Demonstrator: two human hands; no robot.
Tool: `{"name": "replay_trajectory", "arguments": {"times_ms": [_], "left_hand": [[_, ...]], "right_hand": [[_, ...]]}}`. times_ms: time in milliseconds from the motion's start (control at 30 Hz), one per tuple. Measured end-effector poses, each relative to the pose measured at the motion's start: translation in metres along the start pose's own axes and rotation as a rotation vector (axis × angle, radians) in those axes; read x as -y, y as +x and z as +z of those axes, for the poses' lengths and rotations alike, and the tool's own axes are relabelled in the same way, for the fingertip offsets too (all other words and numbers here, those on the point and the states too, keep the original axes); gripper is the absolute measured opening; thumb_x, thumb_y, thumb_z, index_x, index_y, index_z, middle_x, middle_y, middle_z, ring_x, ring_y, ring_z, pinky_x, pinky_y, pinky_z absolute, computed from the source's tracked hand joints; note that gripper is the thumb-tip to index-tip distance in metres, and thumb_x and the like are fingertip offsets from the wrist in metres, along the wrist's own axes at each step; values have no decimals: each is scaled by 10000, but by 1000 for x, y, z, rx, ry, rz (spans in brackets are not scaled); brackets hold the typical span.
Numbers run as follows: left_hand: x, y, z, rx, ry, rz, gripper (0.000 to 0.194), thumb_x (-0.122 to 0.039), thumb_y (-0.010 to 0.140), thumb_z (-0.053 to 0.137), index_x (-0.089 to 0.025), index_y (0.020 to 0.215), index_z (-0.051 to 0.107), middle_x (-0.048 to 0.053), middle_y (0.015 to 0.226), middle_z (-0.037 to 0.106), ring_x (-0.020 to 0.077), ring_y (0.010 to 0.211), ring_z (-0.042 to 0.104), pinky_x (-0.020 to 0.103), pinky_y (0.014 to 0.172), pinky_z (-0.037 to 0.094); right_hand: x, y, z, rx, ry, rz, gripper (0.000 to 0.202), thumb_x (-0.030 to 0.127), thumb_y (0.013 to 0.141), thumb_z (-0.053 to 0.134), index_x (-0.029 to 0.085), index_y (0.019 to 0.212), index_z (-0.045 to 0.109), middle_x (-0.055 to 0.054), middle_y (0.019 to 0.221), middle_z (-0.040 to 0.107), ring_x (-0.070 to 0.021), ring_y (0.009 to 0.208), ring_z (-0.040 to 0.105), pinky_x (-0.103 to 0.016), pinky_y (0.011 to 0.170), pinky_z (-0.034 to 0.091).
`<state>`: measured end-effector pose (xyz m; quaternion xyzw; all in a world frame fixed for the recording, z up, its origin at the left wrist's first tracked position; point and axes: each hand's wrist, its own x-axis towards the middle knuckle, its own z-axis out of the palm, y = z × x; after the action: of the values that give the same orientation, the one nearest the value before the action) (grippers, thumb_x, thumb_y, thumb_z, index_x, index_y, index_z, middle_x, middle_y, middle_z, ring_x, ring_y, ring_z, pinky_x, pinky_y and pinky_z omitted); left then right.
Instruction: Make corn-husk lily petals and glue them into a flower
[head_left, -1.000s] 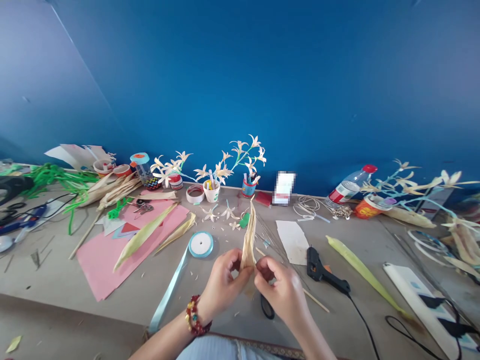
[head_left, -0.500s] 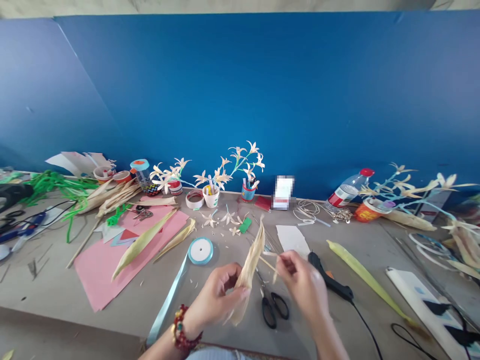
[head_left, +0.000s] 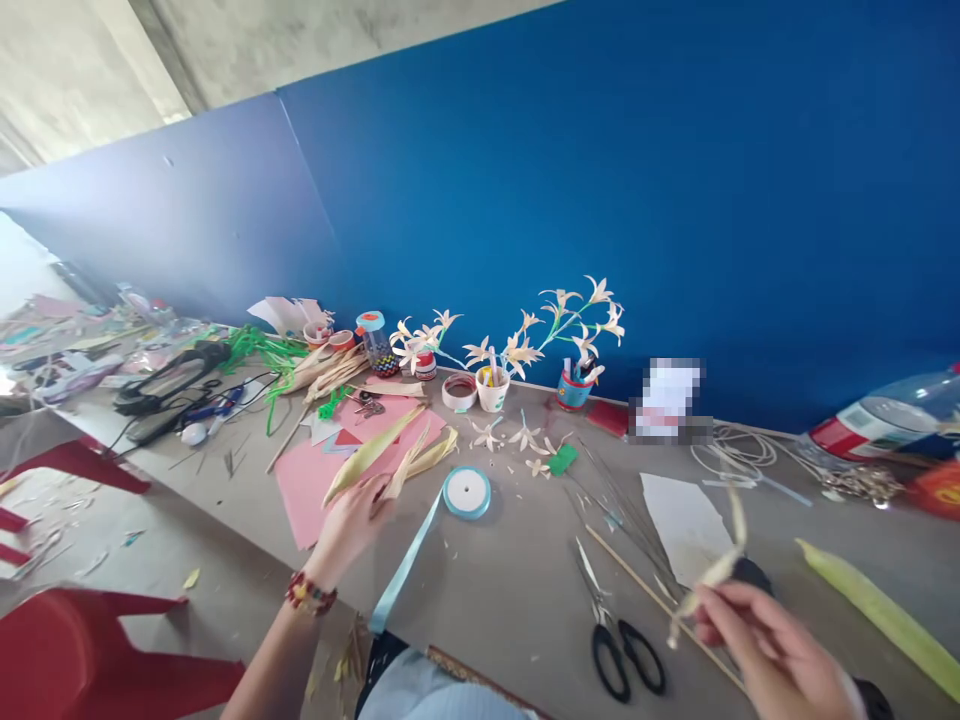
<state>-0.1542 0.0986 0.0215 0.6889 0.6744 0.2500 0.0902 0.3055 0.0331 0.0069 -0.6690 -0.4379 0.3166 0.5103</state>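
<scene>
On the left, my left hand (head_left: 352, 525) is over the pink paper (head_left: 296, 490), closed round the base of a pale dried corn husk (head_left: 409, 460). Another long yellow-green husk (head_left: 367, 455) lies right beside its fingers. At the lower right, my right hand (head_left: 772, 645) pinches a narrow curled strip of husk (head_left: 731, 555) between thumb and fingers. Below that strip is a thin wooden stick (head_left: 622, 560), with black-handled scissors (head_left: 611, 635) to its left. A spool of light blue ribbon (head_left: 466, 493) sits between my hands.
Husk flowers (head_left: 577, 310) stand in cups along the blue wall. White paper (head_left: 682, 520), a green husk (head_left: 885, 605) and a bottle (head_left: 885, 415) are on the right. Green strands (head_left: 262, 350) and tools lie at the left. A red stool (head_left: 82, 650) stands below the table edge.
My left hand has carried the pale husk left to the pink paper. My right hand has drawn away from it with a strip. The view has turned left.
</scene>
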Motion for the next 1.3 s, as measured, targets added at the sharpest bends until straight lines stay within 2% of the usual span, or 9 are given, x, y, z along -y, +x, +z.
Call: {"name": "replay_trajectory", "arguments": {"times_ms": [133, 200, 300, 400, 500, 800, 900, 1067, 1300], "left_hand": [[-24, 11, 10, -103, -20, 25, 326, -394, 908, 538, -197, 1154, 623, 121, 1127, 693, 327, 1056, 641, 409, 887, 496], [-48, 7, 13, -117, -178, 70, 262, -396, 936, 524, -217, 1087, 641, 96, 1091, 710, 279, 985, 664, 387, 895, 499], [-100, -10, 22, 106, -510, 191, 220, -368, 956, 528, -224, 1016, 683, 77, 1020, 729, 233, 931, 678, 325, 851, 512], [-153, -25, 40, 500, -774, 247, 220, -387, 906, 620, -204, 996, 702, 82, 946, 745, 204, 822, 684, 275, 725, 522], [-186, -31, 62, 641, -901, 204, 234, -408, 829, 708, -176, 852, 682, 46, 785, 710, 164, 688, 623, 245, 613, 465], [-184, -30, 81, 1073, -1510, -333, 313, -436, 765, 774, -148, 755, 651, 3, 622, 576, 103, 547, 492, 247, 593, 408], [-183, -32, 79, 1065, -1525, -346, 315, -445, 796, 743, -137, 781, 678, 21, 646, 586, 108, 559, 494, 244, 583, 406], [-183, -32, 78, 795, -1388, -188, 320, -458, 786, 753, -151, 803, 662, 24, 715, 617, 141, 683, 542, 260, 674, 441], [-179, -28, 84, 625, -1146, -28, 270, -406, 859, 676, -149, 776, 663, 25, 708, 646, 155, 702, 576, 254, 680, 445]], "right_hand": [[31, -16, 45, 191, 150, 33, 378, 581, 694, 765, 209, 685, 698, -55, 606, 687, -204, 519, 643, -281, 511, 559], [35, -23, 56, 279, 260, 74, 356, 547, 753, 751, 195, 731, 701, -33, 603, 663, -168, 514, 610, -253, 499, 519], [36, -30, 68, 334, 387, 136, 354, 513, 809, 723, 179, 703, 667, -15, 618, 635, -127, 507, 570, -225, 490, 463], [41, -34, 76, 324, 390, 132, 365, 516, 806, 725, 178, 700, 641, 0, 608, 610, -121, 506, 537, -232, 498, 447], [47, -37, 80, 294, 375, 74, 354, 505, 815, 720, 185, 696, 624, 20, 581, 576, -114, 505, 505, -228, 501, 436], [46, -37, 73, 472, 545, 232, 351, 498, 778, 745, 173, 902, 697, 1, 642, 608, -97, 466, 460, -214, 433, 380], [45, -35, 76, 452, 572, 258, 318, 468, 736, 789, 174, 802, 689, 10, 600, 587, -96, 476, 451, -202, 430, 369], [44, -32, 78, 408, 479, 173, 288, 459, 794, 739, 174, 776, 705, 20, 583, 577, -97, 478, 474, -212, 465, 408], [48, -32, 78, 363, 236, 26, 338, 482, 843, 678, 177, 700, 663, 7, 594, 595, -116, 487, 516, -223, 466, 423]]}}
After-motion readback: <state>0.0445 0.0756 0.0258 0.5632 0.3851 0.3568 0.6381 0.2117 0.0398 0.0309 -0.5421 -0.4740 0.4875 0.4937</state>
